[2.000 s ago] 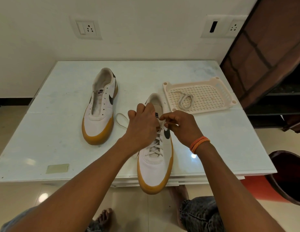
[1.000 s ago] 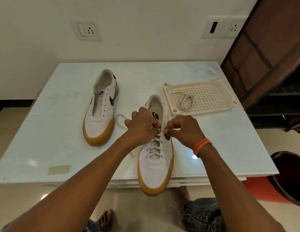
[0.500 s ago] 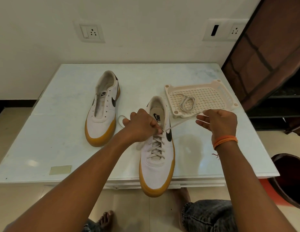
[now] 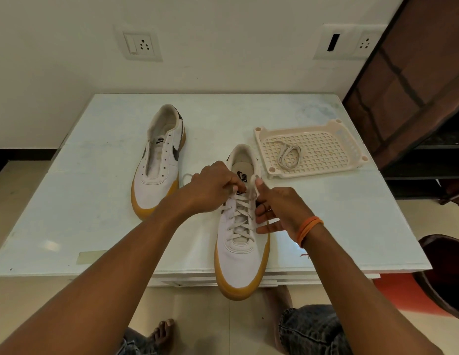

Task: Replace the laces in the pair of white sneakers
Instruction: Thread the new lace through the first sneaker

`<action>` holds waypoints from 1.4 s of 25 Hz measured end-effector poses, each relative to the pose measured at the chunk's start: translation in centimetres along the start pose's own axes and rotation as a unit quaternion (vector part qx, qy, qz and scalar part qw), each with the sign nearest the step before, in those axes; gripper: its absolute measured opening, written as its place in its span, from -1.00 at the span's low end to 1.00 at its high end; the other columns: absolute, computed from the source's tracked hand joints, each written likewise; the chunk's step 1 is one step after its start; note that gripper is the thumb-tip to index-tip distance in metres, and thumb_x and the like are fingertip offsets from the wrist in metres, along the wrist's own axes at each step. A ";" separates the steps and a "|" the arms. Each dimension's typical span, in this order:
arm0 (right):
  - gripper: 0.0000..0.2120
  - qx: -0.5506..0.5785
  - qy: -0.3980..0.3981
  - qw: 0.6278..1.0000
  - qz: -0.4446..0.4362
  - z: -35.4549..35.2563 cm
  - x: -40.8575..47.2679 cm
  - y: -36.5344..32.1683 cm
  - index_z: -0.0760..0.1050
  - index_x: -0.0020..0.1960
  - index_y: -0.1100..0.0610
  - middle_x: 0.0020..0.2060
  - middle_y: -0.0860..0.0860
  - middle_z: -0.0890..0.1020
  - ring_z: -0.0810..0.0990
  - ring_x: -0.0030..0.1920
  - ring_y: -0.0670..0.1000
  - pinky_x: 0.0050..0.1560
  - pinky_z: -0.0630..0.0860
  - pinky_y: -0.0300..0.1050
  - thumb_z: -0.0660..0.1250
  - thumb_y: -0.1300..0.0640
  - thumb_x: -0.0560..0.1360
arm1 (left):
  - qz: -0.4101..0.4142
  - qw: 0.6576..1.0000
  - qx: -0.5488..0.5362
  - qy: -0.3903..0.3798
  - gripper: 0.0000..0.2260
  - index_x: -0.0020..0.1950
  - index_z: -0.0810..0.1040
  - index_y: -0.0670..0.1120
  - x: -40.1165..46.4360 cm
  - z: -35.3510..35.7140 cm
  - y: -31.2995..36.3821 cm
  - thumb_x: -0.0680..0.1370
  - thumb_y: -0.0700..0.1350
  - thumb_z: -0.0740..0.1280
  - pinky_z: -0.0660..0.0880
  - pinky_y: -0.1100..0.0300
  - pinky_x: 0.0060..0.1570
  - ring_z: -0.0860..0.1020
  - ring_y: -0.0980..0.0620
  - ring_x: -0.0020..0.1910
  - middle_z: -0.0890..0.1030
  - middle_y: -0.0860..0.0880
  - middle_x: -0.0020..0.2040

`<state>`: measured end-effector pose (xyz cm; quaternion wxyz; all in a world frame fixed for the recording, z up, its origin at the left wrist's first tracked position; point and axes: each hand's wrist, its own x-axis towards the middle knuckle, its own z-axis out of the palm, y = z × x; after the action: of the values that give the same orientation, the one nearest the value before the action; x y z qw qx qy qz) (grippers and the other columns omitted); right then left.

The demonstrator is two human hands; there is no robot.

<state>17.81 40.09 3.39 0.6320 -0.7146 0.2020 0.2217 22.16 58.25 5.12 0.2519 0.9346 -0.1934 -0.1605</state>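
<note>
Head view: the left hand (image 4: 213, 187) has its fingers (image 4: 235, 184) pinched shut on the lace (image 4: 240, 215) at the near sneaker's (image 4: 242, 252) top eyelets. Just right of them, the right hand (image 4: 277, 208) pinches a lace end, lower fingers spread. The unlaced sneaker (image 4: 160, 160) lies left on the desk (image 4: 95, 201); a spare lace (image 4: 290, 156) sits in the tray (image 4: 325, 149) beyond.

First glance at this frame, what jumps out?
Both hands, left and right, meet over the near sneaker at the table's front edge, pinching its lace near the top eyelets. Behind and left lies the other sneaker, with no lace. A spare lace sits coiled in the cream tray at back right.
</note>
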 end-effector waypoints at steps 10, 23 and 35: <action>-0.87 0.059 0.050 0.993 -0.090 -1.6 0.3 0.0 0.53 -0.22 0.31 -0.33 0.18 0.62 0.62 -0.31 0.12 -0.23 0.67 0.02 0.39 0.29 0.49 | 0.013 0.999 0.038 0.027 -0.49 0.19 0.63 0.08 -0.5 -1.3 -0.9 0.54 -0.45 0.14 0.47 0.15 0.07 0.51 0.01 0.02 0.50 -0.05 0.10; -0.72 0.175 -0.006 0.984 0.032 0.4 0.7 1.1 0.57 -0.12 0.30 -0.32 0.13 0.59 0.58 -0.34 0.06 -0.29 0.63 -0.04 0.51 0.08 0.39 | 0.022 0.998 0.025 0.053 -0.56 0.18 0.65 0.00 -0.5 -1.1 -0.5 0.58 -0.40 0.12 0.35 0.31 0.00 0.43 0.11 -0.03 0.44 0.03 0.00; -0.89 0.262 0.072 0.962 -0.006 -0.3 0.9 0.6 0.47 -0.08 0.33 -0.20 0.23 0.60 0.65 -0.20 0.15 -0.21 0.67 -0.01 0.25 0.29 0.58 | -0.021 0.997 0.017 0.073 -0.66 0.12 0.68 -0.02 -0.6 -1.0 0.4 0.57 -0.34 0.20 0.37 0.30 -0.02 0.55 0.00 0.13 0.58 -0.02 0.20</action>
<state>18.25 39.73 2.41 0.7819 -0.5396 0.2939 0.1051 21.87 58.56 6.27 0.2464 0.9517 -0.1572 -0.0937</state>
